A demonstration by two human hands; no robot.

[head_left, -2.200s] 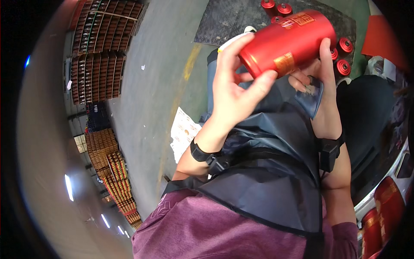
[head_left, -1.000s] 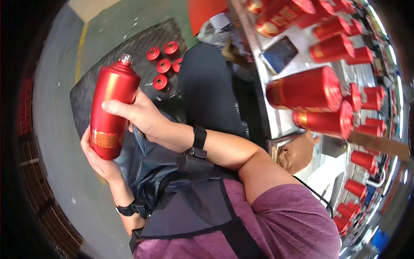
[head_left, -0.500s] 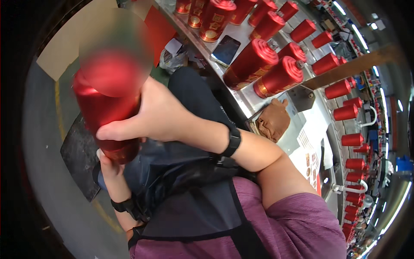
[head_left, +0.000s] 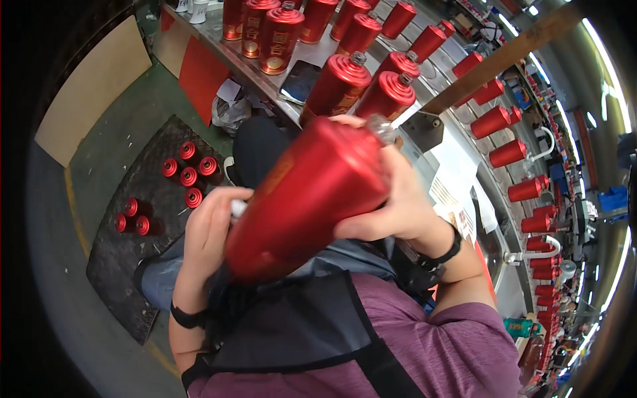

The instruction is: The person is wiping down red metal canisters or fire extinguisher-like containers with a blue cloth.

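A glossy red bottle (head_left: pixel 312 192) with gold print is tilted in front of my body, its clear glass neck (head_left: pixel 381 129) pointing up and right. My right hand (head_left: pixel 391 199) is closed around its upper part, the thumb pressed on the near side. Beside the bottle's lower left side, my left hand (head_left: pixel 211 222) is closed, fingers curled. A small white thing (head_left: pixel 238 208) shows at its fingertips; its kind is unclear. The bottle hides part of the left hand's grip and most of the right fingers.
Similar red bottles (head_left: pixel 282 40) stand on the metal workbench (head_left: pixel 219 41), near a dark phone (head_left: pixel 300 81). Several more stand on a black floor mat (head_left: pixel 123 278). A wooden bar (head_left: pixel 504 56) crosses above the bench. Papers (head_left: pixel 454 166) lie at right, and a crumpled plastic bag (head_left: pixel 230 109) below.
The bottle has moved right from the far left and tilted, neck now to the upper right. My right hand went with it. The view has shifted, revealing the bottles on the mat.
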